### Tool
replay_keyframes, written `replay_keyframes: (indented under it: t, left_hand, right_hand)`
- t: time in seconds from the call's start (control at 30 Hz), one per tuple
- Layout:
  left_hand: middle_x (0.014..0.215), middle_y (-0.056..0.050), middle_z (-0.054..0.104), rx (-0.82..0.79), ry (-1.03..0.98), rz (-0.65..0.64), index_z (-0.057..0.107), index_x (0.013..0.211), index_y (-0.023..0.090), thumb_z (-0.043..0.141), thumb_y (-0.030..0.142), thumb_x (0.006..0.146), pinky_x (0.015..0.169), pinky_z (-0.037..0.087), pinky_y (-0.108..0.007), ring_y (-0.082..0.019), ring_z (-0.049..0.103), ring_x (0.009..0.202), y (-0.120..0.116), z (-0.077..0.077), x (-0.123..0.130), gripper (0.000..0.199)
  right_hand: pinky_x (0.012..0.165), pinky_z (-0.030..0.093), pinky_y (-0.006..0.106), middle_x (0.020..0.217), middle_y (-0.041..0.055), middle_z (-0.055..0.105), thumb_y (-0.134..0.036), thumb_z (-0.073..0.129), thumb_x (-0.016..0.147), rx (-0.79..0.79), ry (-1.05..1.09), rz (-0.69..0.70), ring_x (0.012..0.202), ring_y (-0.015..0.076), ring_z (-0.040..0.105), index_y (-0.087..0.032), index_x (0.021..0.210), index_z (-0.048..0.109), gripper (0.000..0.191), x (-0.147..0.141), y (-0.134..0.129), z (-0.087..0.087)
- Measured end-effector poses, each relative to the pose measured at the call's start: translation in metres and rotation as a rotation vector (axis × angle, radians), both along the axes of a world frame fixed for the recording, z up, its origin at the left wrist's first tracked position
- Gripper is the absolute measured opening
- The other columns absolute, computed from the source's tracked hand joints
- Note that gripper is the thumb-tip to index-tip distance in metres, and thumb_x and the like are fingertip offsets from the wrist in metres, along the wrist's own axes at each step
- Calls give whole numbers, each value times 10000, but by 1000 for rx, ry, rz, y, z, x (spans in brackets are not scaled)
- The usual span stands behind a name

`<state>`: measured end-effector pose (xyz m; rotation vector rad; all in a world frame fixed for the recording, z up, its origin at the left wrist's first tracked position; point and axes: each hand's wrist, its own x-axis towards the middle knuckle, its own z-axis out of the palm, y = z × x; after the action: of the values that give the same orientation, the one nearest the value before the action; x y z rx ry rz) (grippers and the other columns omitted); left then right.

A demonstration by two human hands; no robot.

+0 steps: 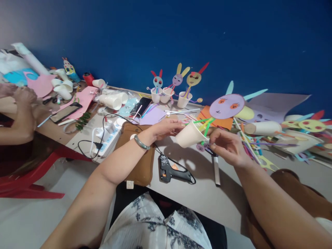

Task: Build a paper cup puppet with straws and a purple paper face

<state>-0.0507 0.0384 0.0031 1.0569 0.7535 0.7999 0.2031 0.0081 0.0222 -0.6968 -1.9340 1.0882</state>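
1. A paper cup (190, 135) is tipped on its side above the table (197, 193), with green straws (204, 125) in its mouth bearing a lilac paper face (226, 106).
2. The left hand (166, 128) grips the cup's base; the right hand (227, 145) pinches at its rim.
3. A glue gun (171, 171) lies below.
4. Three cups (169, 95) at the wall hold paper bunnies.

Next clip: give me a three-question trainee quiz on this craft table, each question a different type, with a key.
1. True or false: the left hand steadies the paper cup that carries the lilac paper face.
2. Which tool lies on the table below the cup? A) scissors B) black glue gun C) stapler
3. Fill in: the finished bunny cups by the blue wall number ____.

Key: 1 true; 2 B; 3 three. The right hand has its fingers at the cup's rim beside the green straws.
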Motion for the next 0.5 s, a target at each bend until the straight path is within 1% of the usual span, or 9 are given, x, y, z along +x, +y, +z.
replay_keyframes:
  t: [0.1,0.2,0.3,0.4,0.5]
  left_hand:
    - [774,1,637,41,-19,1,686,825,145,795,328,776,683,459,-261,-77,582,673,0,0,0,218]
    - [777,-2,647,69,-33,28,705,868,145,806,350,766,670,448,-255,-70,567,664,0,-1,1,250]
    - [815,-18,680,60,-44,38,719,921,145,824,345,748,694,466,-245,-75,591,693,-1,-1,2,285]
    - [785,-14,671,46,-5,38,710,878,151,812,367,766,689,470,-231,-80,591,700,-2,0,3,263]
    - [762,-4,652,36,32,-21,705,835,156,768,395,814,660,448,-221,-70,558,675,-3,2,1,248]
  right_hand:
    - [651,460,363,770,52,559,-459,747,843,-12,2,-25,664,178,498,-230,744,601,289,-1,-1,3]
    - [650,455,369,743,45,555,-436,745,842,3,3,-5,657,185,498,-239,746,605,261,0,0,4]
    - [653,449,363,762,48,570,-427,735,858,12,-16,21,658,182,502,-241,757,613,243,1,2,3]
    - [638,442,356,789,58,585,-460,727,860,-4,-59,34,667,183,514,-236,769,615,266,4,4,2]
    - [628,432,345,770,56,586,-445,706,882,-9,-103,93,663,179,516,-228,764,609,266,4,4,4]
